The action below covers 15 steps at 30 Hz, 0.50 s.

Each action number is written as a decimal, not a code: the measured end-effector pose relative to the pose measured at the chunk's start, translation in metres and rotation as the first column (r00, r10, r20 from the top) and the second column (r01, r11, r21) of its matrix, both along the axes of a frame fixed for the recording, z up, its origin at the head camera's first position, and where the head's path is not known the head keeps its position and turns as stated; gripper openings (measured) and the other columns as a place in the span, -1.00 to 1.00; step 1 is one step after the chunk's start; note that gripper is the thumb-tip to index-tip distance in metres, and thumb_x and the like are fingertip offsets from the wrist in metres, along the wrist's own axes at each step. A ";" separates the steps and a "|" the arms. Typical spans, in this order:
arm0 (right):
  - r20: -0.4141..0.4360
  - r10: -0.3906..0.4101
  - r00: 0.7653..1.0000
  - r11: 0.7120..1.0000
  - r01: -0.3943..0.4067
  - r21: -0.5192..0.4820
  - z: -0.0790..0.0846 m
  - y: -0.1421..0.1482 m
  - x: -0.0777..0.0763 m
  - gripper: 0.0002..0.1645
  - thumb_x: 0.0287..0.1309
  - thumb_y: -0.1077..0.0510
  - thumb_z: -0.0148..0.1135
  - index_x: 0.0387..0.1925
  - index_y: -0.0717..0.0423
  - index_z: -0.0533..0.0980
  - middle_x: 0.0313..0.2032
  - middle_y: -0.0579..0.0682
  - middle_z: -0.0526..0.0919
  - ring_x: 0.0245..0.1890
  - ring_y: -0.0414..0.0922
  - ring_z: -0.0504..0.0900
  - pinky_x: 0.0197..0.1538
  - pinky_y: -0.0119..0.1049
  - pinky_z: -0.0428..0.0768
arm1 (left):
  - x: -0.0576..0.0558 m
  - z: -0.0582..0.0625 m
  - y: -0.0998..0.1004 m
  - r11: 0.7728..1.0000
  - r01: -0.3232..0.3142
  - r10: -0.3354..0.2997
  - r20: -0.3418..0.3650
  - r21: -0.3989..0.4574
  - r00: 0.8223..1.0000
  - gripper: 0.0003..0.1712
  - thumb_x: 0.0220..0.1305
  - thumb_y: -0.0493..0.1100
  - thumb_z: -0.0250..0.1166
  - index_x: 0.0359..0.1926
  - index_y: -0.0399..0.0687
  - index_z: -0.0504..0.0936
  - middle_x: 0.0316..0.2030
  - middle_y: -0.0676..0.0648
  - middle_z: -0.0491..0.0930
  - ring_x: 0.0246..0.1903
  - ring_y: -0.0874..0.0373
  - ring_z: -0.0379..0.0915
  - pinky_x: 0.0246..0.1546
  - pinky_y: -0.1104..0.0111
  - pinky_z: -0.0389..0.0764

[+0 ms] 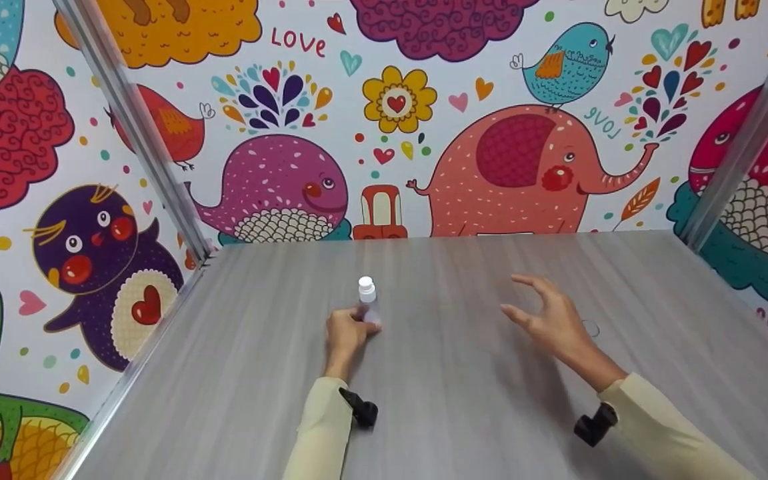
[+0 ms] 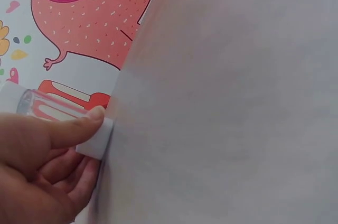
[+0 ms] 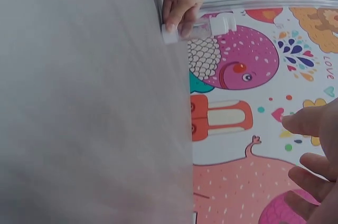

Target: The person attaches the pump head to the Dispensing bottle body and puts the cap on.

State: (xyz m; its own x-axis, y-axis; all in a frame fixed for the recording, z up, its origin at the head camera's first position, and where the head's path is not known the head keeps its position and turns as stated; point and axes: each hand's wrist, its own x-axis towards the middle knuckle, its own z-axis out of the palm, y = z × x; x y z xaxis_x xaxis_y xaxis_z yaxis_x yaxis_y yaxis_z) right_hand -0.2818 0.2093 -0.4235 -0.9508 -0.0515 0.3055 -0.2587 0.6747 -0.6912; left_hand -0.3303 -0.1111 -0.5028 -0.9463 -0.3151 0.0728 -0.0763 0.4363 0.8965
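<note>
A small clear bottle (image 1: 371,312) with a white pump-style top (image 1: 367,288) and a white base stands upright on the grey table. My left hand (image 1: 345,333) grips it low down. In the left wrist view the thumb of that hand (image 2: 39,155) lies across the bottle (image 2: 95,142) near its base. My right hand (image 1: 553,321) is off to the right, above the table, with thumb and fingers spread and nothing between them. The right wrist view has this hand (image 3: 317,155) at its edge, well apart from the bottle (image 3: 199,29).
A thin, clear ring-shaped thing (image 1: 591,328) lies on the table (image 1: 451,400) beyond my right wrist. Walls printed with cartoon animals (image 1: 511,180) stand at the back and sides. Metal posts (image 1: 151,133) rise at the table's back corners.
</note>
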 end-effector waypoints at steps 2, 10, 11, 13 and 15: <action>-0.009 -0.010 1.000 1.000 0.010 0.004 -0.001 0.006 0.002 -0.30 0.13 0.18 0.42 0.31 0.14 0.43 0.32 0.26 0.45 0.35 0.24 0.38 0.32 0.25 0.39 | 0.000 0.000 0.000 1.000 0.000 0.000 0.002 -0.003 1.000 -0.58 -0.09 -0.38 0.49 -0.09 -0.32 0.75 -0.12 -0.31 0.75 -0.04 -0.14 0.69 0.08 0.04 0.59; -0.112 -0.034 0.993 0.999 0.033 -0.005 -0.008 0.028 0.006 -0.34 0.06 0.22 0.47 0.22 0.24 0.49 0.20 0.30 0.53 0.25 0.25 0.46 0.25 0.24 0.42 | 0.000 0.000 -0.001 0.999 -0.012 0.013 0.009 -0.030 1.000 -0.54 -0.14 -0.35 0.52 -0.09 -0.26 0.76 -0.12 -0.27 0.76 -0.04 -0.11 0.69 0.07 0.07 0.59; -0.121 -0.039 0.992 0.999 0.039 -0.004 -0.009 0.031 0.007 -0.34 0.05 0.23 0.47 0.21 0.25 0.49 0.19 0.31 0.54 0.23 0.25 0.47 0.24 0.24 0.43 | 0.000 0.000 -0.001 0.999 -0.013 0.013 0.006 -0.038 1.000 -0.54 -0.16 -0.35 0.53 -0.09 -0.25 0.77 -0.13 -0.27 0.76 -0.05 -0.10 0.70 0.06 0.08 0.59; -0.122 -0.052 0.991 0.999 0.052 -0.003 -0.012 0.036 0.008 -0.34 0.06 0.23 0.47 0.21 0.26 0.49 0.18 0.31 0.53 0.23 0.25 0.47 0.23 0.24 0.43 | 0.000 0.000 -0.001 0.999 -0.013 0.014 0.003 -0.042 1.000 -0.53 -0.17 -0.34 0.53 -0.10 -0.25 0.77 -0.14 -0.26 0.76 -0.05 -0.10 0.70 0.05 0.08 0.60; -0.113 -0.062 0.992 0.998 0.062 -0.004 -0.013 0.040 0.010 -0.35 0.06 0.23 0.47 0.21 0.26 0.49 0.19 0.31 0.52 0.23 0.26 0.45 0.24 0.25 0.41 | 0.000 0.001 -0.001 0.999 -0.011 0.011 -0.003 -0.038 1.000 -0.53 -0.17 -0.35 0.53 -0.10 -0.26 0.77 -0.14 -0.27 0.76 -0.05 -0.10 0.70 0.05 0.08 0.60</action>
State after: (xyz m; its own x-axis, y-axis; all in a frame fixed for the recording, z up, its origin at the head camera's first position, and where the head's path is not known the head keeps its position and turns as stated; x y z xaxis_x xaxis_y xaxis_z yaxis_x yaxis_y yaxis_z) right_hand -0.2723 0.2495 -0.4368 -0.9113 0.0069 0.4116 -0.2930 0.6916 -0.6602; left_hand -0.3304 -0.1121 -0.5019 -0.9424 -0.3226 0.0878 -0.0788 0.4696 0.8794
